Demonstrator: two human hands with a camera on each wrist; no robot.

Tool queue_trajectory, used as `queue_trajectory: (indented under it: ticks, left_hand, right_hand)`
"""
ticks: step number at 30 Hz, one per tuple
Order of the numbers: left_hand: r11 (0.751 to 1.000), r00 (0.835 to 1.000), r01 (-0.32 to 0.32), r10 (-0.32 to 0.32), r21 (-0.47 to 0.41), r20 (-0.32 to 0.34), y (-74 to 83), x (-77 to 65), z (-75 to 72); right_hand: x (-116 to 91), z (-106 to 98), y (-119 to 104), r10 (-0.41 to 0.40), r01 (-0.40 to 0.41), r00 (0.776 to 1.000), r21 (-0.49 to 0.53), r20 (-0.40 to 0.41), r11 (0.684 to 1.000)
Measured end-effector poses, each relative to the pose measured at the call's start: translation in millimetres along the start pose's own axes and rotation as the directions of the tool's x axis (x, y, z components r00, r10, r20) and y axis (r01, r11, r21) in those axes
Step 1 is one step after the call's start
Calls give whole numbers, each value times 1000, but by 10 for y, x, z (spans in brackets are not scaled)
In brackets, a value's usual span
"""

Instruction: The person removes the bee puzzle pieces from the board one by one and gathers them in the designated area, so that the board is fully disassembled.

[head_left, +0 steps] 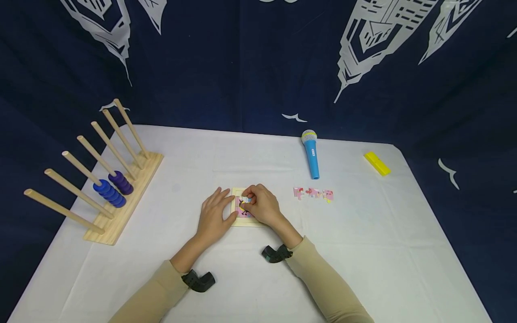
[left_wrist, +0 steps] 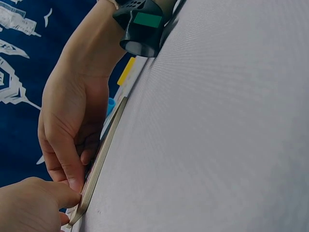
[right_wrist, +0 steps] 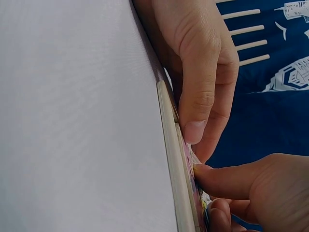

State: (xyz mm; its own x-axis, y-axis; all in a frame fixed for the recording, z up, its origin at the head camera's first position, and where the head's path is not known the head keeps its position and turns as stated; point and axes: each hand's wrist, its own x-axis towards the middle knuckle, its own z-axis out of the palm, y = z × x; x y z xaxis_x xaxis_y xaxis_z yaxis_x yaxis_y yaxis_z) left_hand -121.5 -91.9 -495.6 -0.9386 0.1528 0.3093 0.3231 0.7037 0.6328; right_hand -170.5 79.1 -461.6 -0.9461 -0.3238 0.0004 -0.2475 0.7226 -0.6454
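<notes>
A small wooden-framed jigsaw board (head_left: 246,223) with a pink picture lies flat on the table. My left hand (head_left: 215,217) rests at its left side, fingers mostly straight, the thumb touching the edge near the lower corner. Over the board, my right hand (head_left: 264,205) has its thumb and fingers bent together, pinching a small puzzle piece (right_wrist: 206,198) that its fingers mostly hide. The left wrist view shows the right hand (left_wrist: 72,125) bent down onto the board (left_wrist: 99,162). Several loose pink puzzle pieces (head_left: 313,193) lie in a row to the right of the board.
A wooden peg stand (head_left: 135,197) with blue rings (head_left: 109,194) and purple rings (head_left: 121,182) stands at the left. A blue toy microphone (head_left: 312,157) lies behind the loose pieces. Farther right is a yellow block (head_left: 377,163). Dark patterned cloth (head_left: 238,67) hangs behind the white table.
</notes>
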Motion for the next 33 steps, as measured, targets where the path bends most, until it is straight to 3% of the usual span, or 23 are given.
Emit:
queue_trajectory:
  ticks: [11,16,21,27,33]
  left_hand:
    - [1000,1000,-2,2,-3,-6,6,3,0]
    - [1000,1000,3,-3,-7,-2,22,4,-7]
    - [1000,1000,5,-5,1,-3,21,10,-9]
    - [1000,1000,15,-15,-5,0,23,10,-6]
    - [1000,1000,12,-12,-9,-8,27,7,3]
  right_hand:
    - [-29,2,-3,-36,38,998,55,-44,998]
    - [-36,-5,-4,-60,71,995,145,-78,987]
    - [-35,-25,-24,-88,111,992,283,-94,953]
    - [-57,-170,-90,-76,113,991,385,-109,916]
    - [-112,-361,-19,-29,66,995,394,-101,917]
